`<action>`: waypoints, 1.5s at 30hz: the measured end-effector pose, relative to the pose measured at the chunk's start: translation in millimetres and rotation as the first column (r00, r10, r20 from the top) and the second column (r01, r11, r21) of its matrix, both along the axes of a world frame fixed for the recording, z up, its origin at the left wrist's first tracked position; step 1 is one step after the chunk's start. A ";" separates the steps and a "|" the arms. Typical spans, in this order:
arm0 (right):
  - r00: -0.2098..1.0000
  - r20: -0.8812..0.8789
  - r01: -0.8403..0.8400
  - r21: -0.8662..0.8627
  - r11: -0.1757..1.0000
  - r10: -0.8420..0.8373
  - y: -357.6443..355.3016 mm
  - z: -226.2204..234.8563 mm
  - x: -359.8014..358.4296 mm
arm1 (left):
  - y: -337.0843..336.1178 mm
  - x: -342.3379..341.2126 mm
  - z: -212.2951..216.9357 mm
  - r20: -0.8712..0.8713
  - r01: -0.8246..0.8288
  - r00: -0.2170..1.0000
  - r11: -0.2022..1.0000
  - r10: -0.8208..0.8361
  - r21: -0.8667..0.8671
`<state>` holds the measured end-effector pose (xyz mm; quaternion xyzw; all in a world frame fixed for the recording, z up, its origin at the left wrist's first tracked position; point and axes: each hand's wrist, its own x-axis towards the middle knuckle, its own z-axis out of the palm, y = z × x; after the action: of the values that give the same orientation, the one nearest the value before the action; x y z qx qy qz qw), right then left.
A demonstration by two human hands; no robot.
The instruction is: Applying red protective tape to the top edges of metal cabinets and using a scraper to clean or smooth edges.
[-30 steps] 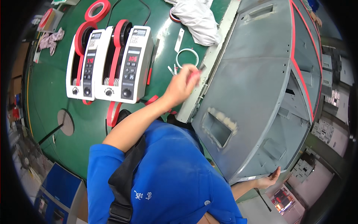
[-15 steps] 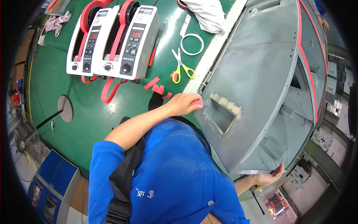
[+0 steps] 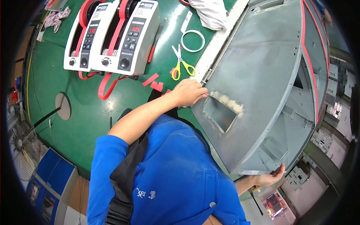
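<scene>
My left hand (image 3: pixel 189 93) is closed in a pinch at the upper left corner of a rectangular opening (image 3: pixel 222 114) in a large grey metal housing (image 3: pixel 258 71). Only a sliver of a small red piece shows at its fingertips; the fingers cover the rest, so its kind is unclear. Pale filler and bare sanded patches surround the opening. Beneath the housing's near right edge, my right hand (image 3: pixel 268 179) lies palm up with fingers extended, touching or very close to that edge. Red tape (image 3: pixel 303 22) runs along the housing's curved rim.
Two white tape dispensers (image 3: pixel 131 41) with red tape stand on the green table (image 3: pixel 90 112). Nearby are yellow-handled scissors (image 3: pixel 180 65), a white ring of tape (image 3: pixel 193 40), cut red tape pieces (image 3: pixel 156 86) and a white cloth (image 3: pixel 210 13). A fan (image 3: pixel 23 142) stands at far left.
My left hand has moved slightly up and turned over, bringing its fingertips to the opening's corner and hiding most of the red piece. My right hand has stayed in nearly the same place.
</scene>
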<state>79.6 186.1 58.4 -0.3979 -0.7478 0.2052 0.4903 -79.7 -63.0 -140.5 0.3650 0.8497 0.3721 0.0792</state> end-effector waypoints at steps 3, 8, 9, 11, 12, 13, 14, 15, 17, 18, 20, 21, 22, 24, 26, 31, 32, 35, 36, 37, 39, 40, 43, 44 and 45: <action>1.000 0.018 0.002 -0.011 1.000 -0.001 2.5 1.1 2.1 | -1.2 2.3 -4.0 -0.126 0.022 0.992 0.999 -0.017 0.039; 0.998 0.054 -0.021 0.018 1.000 0.020 5.8 -0.2 5.7 | -9.8 19.3 -4.4 -0.105 0.075 0.992 0.996 -0.070 0.043; 0.998 0.054 -0.029 0.029 0.999 0.027 6.7 -1.1 6.5 | -9.0 19.2 -4.0 -0.130 0.044 0.991 0.998 -0.037 0.052; 0.997 0.067 -0.037 0.045 0.998 0.033 6.8 -1.1 7.0 | -5.1 12.6 -0.9 -0.136 -0.025 0.990 0.999 0.029 0.032; 0.996 0.081 -0.037 0.051 0.998 0.033 6.2 -0.3 6.6 | -3.2 8.1 0.1 -0.140 -0.061 0.988 0.998 0.063 0.022; 0.995 0.094 -0.038 0.057 0.998 0.032 5.8 0.1 6.5 | -2.2 3.9 -0.8 -0.189 -0.052 0.980 0.997 0.061 0.050; 0.995 0.093 -0.034 0.057 0.998 0.028 5.9 -0.1 6.6 | -2.9 3.4 0.7 -0.168 -0.026 0.985 0.998 0.035 0.053; 0.995 0.093 -0.030 0.058 0.998 0.025 6.1 -0.6 6.9 | -4.3 3.0 2.5 -0.147 -0.001 0.989 0.998 0.009 0.056; 0.996 0.092 -0.020 0.060 0.998 0.015 5.1 -1.0 6.7 | -4.5 6.2 5.6 -0.114 0.009 0.994 0.999 -0.005 0.036; 0.996 0.092 -0.014 0.062 0.998 0.008 3.8 -0.8 5.5 | -3.4 12.2 8.6 -0.102 -0.006 0.995 1.000 0.007 0.013; 0.994 0.105 -0.022 0.069 0.997 0.014 3.8 -0.1 5.4 | -0.5 12.7 11.5 -0.095 -0.038 0.995 0.999 0.037 -0.007; 0.993 0.117 -0.036 0.074 0.997 0.027 5.8 1.1 5.9 | 3.0 8.5 12.8 -0.098 -0.054 0.994 0.999 0.054 -0.003; 0.991 0.129 -0.051 0.078 0.996 0.041 6.6 2.0 6.0 | 4.5 6.4 13.3 -0.101 -0.071 0.992 0.997 0.071 0.001; 0.998 0.050 0.024 -0.007 1.000 -0.023 0.2 2.9 0.8 | 0.8 16.2 14.9 -0.066 0.006 0.998 1.000 -0.008 -0.031; 0.998 0.053 0.037 -0.006 0.999 -0.037 -2.6 2.7 -1.1 | 0.8 18.1 15.6 -0.056 0.005 0.998 0.999 -0.007 -0.041; 0.995 0.096 0.005 0.054 0.999 -0.010 6.9 0.2 5.8 | 4.7 16.6 16.9 -0.056 -0.032 0.998 0.999 0.030 -0.043; 0.996 0.083 0.017 0.039 0.999 -0.020 4.1 0.8 3.6 | 1.3 20.3 18.1 -0.040 0.001 0.999 0.999 -0.003 -0.047; 0.997 0.074 0.015 0.044 0.999 -0.018 -2.2 3.0 -1.2 | 9.5 10.4 19.4 -0.036 -0.035 0.999 0.997 0.032 -0.069; 0.996 0.093 -0.012 0.078 0.997 0.005 0.3 1.4 0.8 | 12.3 7.8 19.1 -0.043 -0.055 0.998 0.997 0.052 -0.062; 0.993 0.113 -0.040 0.111 0.993 0.027 1.6 1.0 2.3 | 10.0 11.9 19.4 -0.018 -0.043 0.999 0.997 0.042 -0.062; 0.997 0.065 0.028 0.041 0.999 -0.031 -4.0 1.3 -1.6 | 4.5 14.4 21.6 0.012 -0.022 1.000 0.998 0.023 -0.065; 0.997 0.042 0.061 0.005 0.998 -0.061 -6.0 2.1 -4.4 | 6.2 11.2 21.6 0.001 -0.030 1.000 0.998 0.030 -0.056; 0.996 0.081 0.041 0.059 0.997 -0.045 -8.0 2.8 -6.2 | 4.6 12.6 18.7 0.013 -0.027 1.000 0.998 0.028 -0.057; 0.996 0.082 0.042 0.056 0.998 -0.046 -6.4 3.2 -5.8 | 4.8 11.5 17.8 0.025 -0.022 0.999 0.998 0.024 -0.060; 0.995 0.083 0.042 0.053 0.998 -0.047 -4.5 2.6 -3.9 | 4.4 10.6 16.9 0.037 -0.018 0.999 0.998 0.020 -0.063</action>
<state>75.6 181.6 61.1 -0.4100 -0.7636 0.1581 0.4731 -69.1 -58.6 -123.7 0.3472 0.8628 0.3528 0.1029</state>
